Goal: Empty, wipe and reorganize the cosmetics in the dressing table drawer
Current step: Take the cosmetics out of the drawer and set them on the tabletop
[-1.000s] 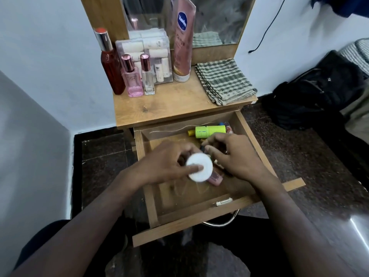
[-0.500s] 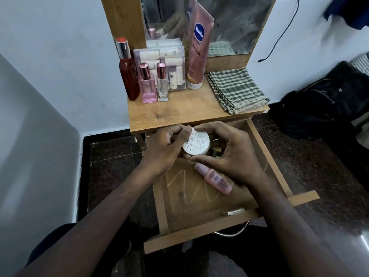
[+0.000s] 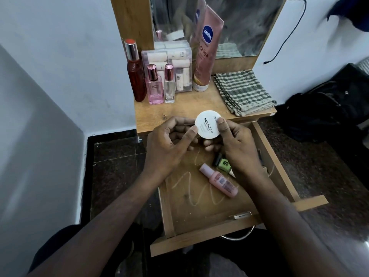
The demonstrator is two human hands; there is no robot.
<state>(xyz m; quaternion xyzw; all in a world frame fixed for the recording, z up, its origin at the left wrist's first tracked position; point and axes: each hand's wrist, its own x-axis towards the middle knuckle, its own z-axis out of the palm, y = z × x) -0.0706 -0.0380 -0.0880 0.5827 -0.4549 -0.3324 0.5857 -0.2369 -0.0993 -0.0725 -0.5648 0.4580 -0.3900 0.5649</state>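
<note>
A: Where is the white tub (image 3: 208, 124)?

B: Up in the air, over the front edge of the table (image 3: 185, 108). Both hands hold it. It has "NAIL POLISH" on its lid.

A: How do the fingers sit?

B: The left hand (image 3: 169, 142) has its thumb on the near left rim, and its other fingers curl round the far side. The right hand (image 3: 237, 144) presses its thumb on the right rim, with its fingers curled under. So both hands grip the tub.

A: What is under the fingers?

B: The open drawer (image 3: 199, 236). Just below the right palm lies a green bottle (image 3: 223, 165). Next to that, nearer the person, lies a pink bottle (image 3: 219, 180). There are pale wiggly marks on the drawer floor.

A: And past the fingers?

B: On the table stand a red bottle (image 3: 136, 76), a pink perfume (image 3: 154, 86), a clear perfume (image 3: 169, 84), a clear box (image 3: 169, 64) of small tubes and a tall pink tube (image 3: 205, 54). A folded check cloth (image 3: 242, 91) lies past the right fingers. The mirror (image 3: 239, 23) is behind it all.
</note>
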